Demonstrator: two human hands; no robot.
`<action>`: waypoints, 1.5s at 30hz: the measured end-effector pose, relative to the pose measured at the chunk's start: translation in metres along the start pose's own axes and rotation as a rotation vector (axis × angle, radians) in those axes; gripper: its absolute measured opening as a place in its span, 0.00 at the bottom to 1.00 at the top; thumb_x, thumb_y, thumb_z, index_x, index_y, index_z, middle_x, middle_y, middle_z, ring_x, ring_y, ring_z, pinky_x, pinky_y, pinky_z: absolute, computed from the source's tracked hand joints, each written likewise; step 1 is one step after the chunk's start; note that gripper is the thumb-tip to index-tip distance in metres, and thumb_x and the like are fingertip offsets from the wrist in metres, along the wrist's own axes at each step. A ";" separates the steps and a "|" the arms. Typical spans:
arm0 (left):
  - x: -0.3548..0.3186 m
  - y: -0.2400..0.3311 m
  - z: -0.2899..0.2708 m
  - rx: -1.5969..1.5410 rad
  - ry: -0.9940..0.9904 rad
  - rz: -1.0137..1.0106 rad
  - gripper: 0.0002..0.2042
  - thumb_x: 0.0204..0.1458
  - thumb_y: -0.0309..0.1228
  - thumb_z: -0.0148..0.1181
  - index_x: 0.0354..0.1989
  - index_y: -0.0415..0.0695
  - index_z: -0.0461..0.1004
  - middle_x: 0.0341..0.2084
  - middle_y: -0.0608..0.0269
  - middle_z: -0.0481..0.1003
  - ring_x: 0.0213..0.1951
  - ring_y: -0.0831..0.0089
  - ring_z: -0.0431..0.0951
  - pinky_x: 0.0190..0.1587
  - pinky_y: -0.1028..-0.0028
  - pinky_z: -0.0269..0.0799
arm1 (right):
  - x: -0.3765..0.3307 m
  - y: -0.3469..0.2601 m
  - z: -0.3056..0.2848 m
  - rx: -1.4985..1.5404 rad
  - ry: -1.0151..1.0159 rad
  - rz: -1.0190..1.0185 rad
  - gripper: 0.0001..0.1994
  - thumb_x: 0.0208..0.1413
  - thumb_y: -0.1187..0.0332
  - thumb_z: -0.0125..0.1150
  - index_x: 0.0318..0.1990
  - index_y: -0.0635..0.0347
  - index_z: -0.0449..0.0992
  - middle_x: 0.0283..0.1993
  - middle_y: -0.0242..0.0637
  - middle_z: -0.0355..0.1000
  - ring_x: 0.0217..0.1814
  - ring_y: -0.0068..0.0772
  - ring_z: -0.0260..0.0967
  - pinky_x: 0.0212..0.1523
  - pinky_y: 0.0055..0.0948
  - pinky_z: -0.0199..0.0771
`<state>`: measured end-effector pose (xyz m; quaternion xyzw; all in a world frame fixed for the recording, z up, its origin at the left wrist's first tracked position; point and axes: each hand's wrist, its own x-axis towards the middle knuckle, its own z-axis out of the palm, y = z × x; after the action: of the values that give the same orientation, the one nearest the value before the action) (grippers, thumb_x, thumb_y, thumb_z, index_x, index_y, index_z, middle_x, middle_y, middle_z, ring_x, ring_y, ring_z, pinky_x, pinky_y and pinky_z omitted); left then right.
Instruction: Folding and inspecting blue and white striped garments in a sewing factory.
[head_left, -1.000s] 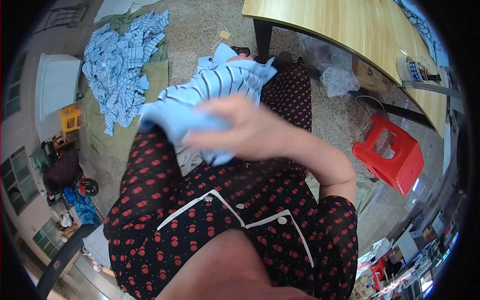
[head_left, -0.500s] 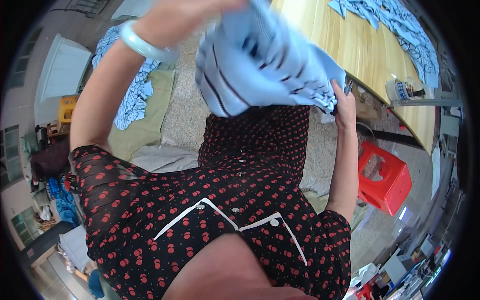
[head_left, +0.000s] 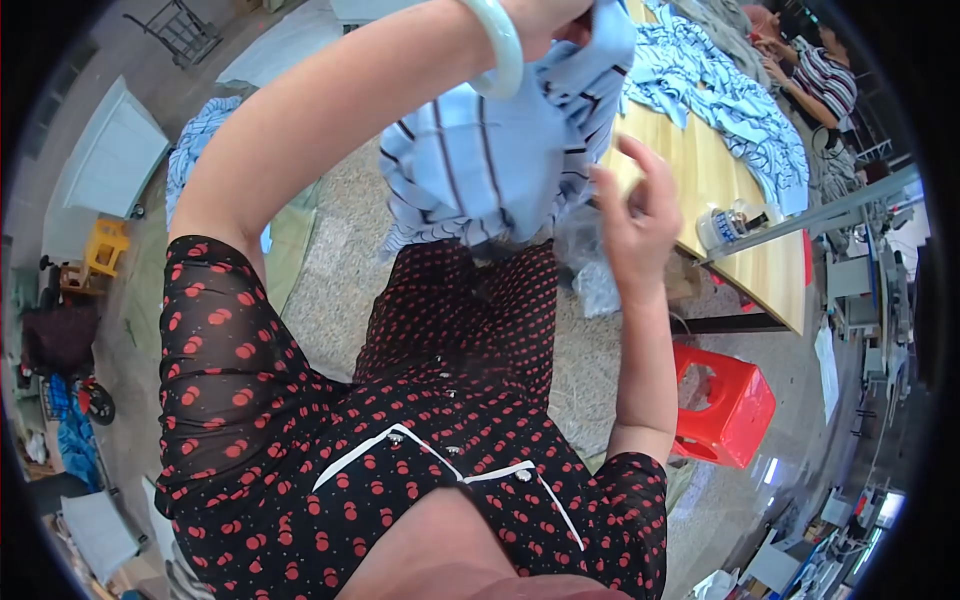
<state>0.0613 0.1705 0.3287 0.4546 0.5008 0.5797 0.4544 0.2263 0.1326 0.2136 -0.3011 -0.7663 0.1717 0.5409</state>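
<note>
At the upper edge, my left hand (head_left: 548, 20) is closed on a light blue garment (head_left: 475, 150) with dark stripes. The cloth hangs down in folds in front of my legs, and part of the hand is cut off by the frame. A pale bangle (head_left: 497, 45) circles my left wrist. Just right of the cloth, my right hand (head_left: 640, 225) is raised with thumb and forefinger spread apart and curved. Nothing shows between those two fingers; the palm side is partly hidden.
A wooden-topped table (head_left: 700, 165) at the right bears a heap of striped blue garments (head_left: 725, 100) and a clear plastic tub (head_left: 715, 230). Below stands a red stool (head_left: 725, 405). More striped cloth (head_left: 195, 140) lies at the left. Another person (head_left: 820, 80) works beyond the table.
The garment, stretched between both hands before, now hangs from my left hand. My right hand has let go of its edge and come up; the metal tool seen by it no longer shows.
</note>
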 end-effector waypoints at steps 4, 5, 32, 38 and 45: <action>0.012 0.014 0.016 -0.216 -0.136 0.139 0.07 0.46 0.30 0.46 0.23 0.42 0.68 0.16 0.65 0.67 0.17 0.77 0.65 0.18 0.79 0.60 | 0.031 -0.015 0.032 -0.007 0.058 -0.179 0.15 0.40 0.73 0.62 0.39 0.61 0.70 0.31 0.36 0.68 0.20 0.21 0.59 0.20 0.19 0.60; 0.019 0.018 0.014 -0.251 -0.129 0.174 0.07 0.46 0.30 0.46 0.22 0.42 0.68 0.17 0.65 0.67 0.17 0.77 0.66 0.18 0.79 0.60 | 0.033 -0.012 0.035 -0.034 0.064 -0.126 0.15 0.40 0.73 0.62 0.39 0.60 0.70 0.28 0.37 0.68 0.21 0.25 0.63 0.22 0.21 0.62; -0.015 0.011 0.032 -0.499 -0.102 0.172 0.06 0.51 0.28 0.46 0.29 0.38 0.67 0.25 0.62 0.69 0.26 0.78 0.71 0.28 0.83 0.72 | 0.062 -0.019 0.010 0.236 0.207 0.145 0.15 0.47 0.71 0.58 0.43 0.63 0.65 0.33 0.27 0.64 0.26 0.11 0.54 0.26 0.12 0.57; 0.012 -0.026 0.005 -0.089 -0.066 0.458 0.07 0.49 0.30 0.50 0.27 0.39 0.69 0.23 0.64 0.69 0.28 0.77 0.70 0.28 0.81 0.66 | 0.077 0.007 0.005 0.765 0.083 0.431 0.11 0.49 0.73 0.54 0.42 0.63 0.69 0.38 0.34 0.69 0.39 0.23 0.67 0.38 0.20 0.66; 0.008 -0.041 -0.009 0.556 0.215 1.129 0.39 0.36 0.43 0.64 0.53 0.39 0.50 0.38 0.50 0.63 0.47 0.59 0.63 0.49 0.69 0.59 | 0.122 -0.022 -0.032 0.845 -0.109 0.527 0.14 0.55 0.62 0.47 0.41 0.63 0.68 0.29 0.27 0.70 0.19 0.09 0.60 0.17 0.10 0.55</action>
<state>0.0544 0.1802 0.2881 0.6886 0.3585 0.6209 -0.1089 0.2212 0.1927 0.3261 -0.2296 -0.5546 0.6135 0.5131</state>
